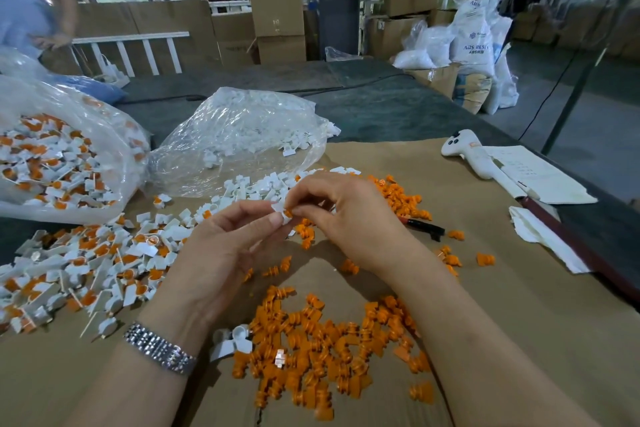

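Where the pinches meet, a white cap (pixel 279 208) is gripped by the left hand (pixel 225 253), an orange plug (pixel 289 213) by the right hand (pixel 348 217); pressed askew, the plug could be dropped.

Bare forearms; silver link watch (pixel 159 350)

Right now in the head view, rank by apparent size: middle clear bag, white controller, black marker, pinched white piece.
1. middle clear bag
2. white controller
3. black marker, partly hidden
4. white piece
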Motion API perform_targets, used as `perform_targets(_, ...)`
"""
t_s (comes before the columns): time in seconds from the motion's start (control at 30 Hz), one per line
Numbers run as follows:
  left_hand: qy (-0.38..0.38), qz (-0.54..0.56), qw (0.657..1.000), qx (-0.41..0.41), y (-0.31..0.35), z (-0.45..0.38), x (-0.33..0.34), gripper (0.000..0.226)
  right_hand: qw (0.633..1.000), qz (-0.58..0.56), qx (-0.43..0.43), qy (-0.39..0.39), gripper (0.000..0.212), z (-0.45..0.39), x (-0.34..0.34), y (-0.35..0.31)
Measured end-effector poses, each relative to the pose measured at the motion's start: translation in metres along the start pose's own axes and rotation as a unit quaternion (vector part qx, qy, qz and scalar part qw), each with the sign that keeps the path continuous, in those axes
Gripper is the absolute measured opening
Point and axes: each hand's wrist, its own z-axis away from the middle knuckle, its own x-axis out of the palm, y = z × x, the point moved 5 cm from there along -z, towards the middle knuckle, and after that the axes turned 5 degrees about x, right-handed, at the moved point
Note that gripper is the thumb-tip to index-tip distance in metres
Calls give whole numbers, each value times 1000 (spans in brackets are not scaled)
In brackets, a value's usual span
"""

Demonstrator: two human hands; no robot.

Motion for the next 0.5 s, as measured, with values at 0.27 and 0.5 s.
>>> perform_targets(0.27,-29,-226,972,53,-1,3,0,29,998,41,26,-34,9,0,8,2)
perform_targets(0.5,-19,-69,996,54,7,1,-2,23,998,-44,26,-34,18,2,2,-1)
